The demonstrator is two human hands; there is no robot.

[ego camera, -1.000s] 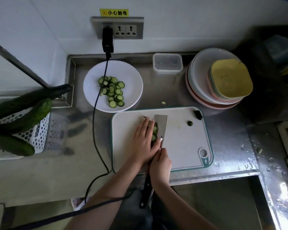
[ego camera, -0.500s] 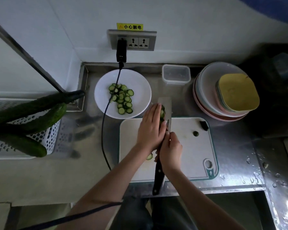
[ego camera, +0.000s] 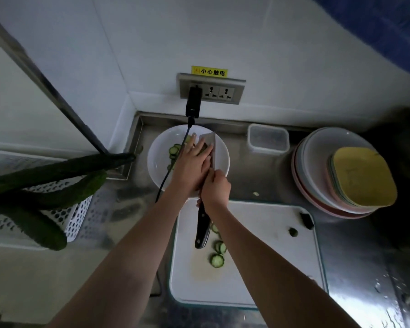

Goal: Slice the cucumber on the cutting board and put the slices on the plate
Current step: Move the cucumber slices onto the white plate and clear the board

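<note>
Both hands hover over the round white plate (ego camera: 220,159): the right hand (ego camera: 215,188) grips a black-handled cleaver (ego camera: 202,229), while the flat left hand (ego camera: 191,166) presses green cucumber slices (ego camera: 205,147) against its blade. More slices (ego camera: 217,260) lie on the white teal-rimmed cutting board (ego camera: 270,256) nearer the person.

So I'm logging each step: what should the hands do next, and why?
Probably slide the left hand along the knife blade to push the carried slices off. The blade is over the plate, the right hand gripping the knife.
</note>
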